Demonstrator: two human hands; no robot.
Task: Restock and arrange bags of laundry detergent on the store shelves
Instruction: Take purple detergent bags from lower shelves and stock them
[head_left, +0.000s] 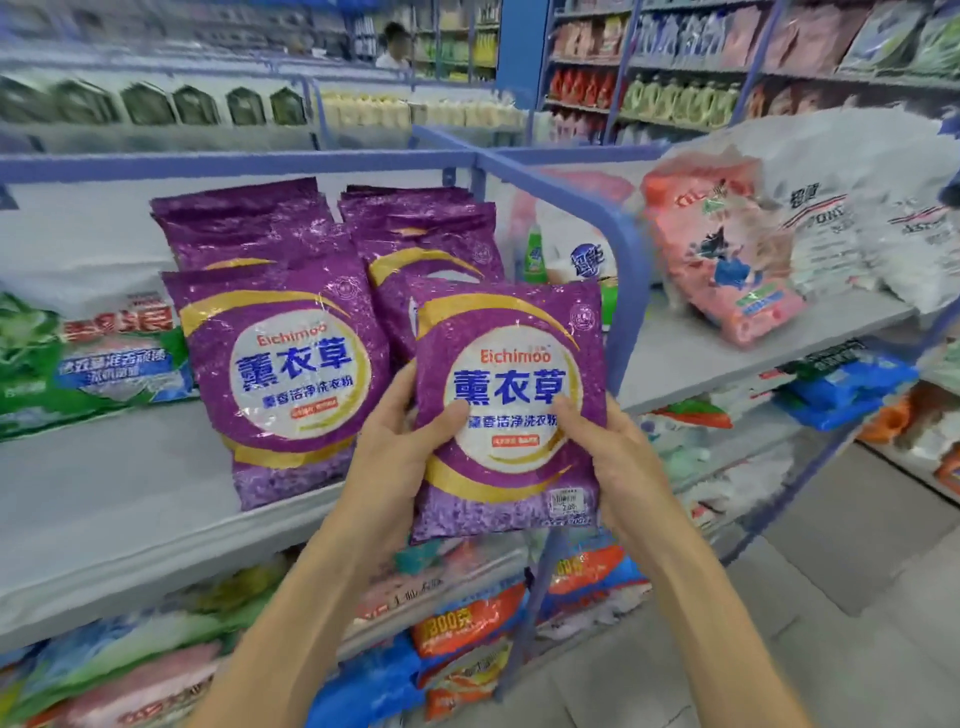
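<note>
Placing step: left hand (397, 441) + right hand (610, 452) both grip purple bag (506, 410), frame center, held in front of right purple stack (421, 244). Next prob: stand it upright on shelf (130, 493), aligned w/ left stack (280, 374).

Both hands hold one purple detergent bag (511, 410) upright in front of the shelf (130, 493): the left hand (400, 447) grips its left edge with the thumb across the front, and the right hand (610, 457) grips its right edge likewise. Behind it, more purple bags (283, 358) stand leaning in two rows on the shelf. A green bag (88, 358) lies to their left. Right of the blue divider rail (618, 249), a pink bag (722, 260) and white bags (852, 228) lean together.
</note>
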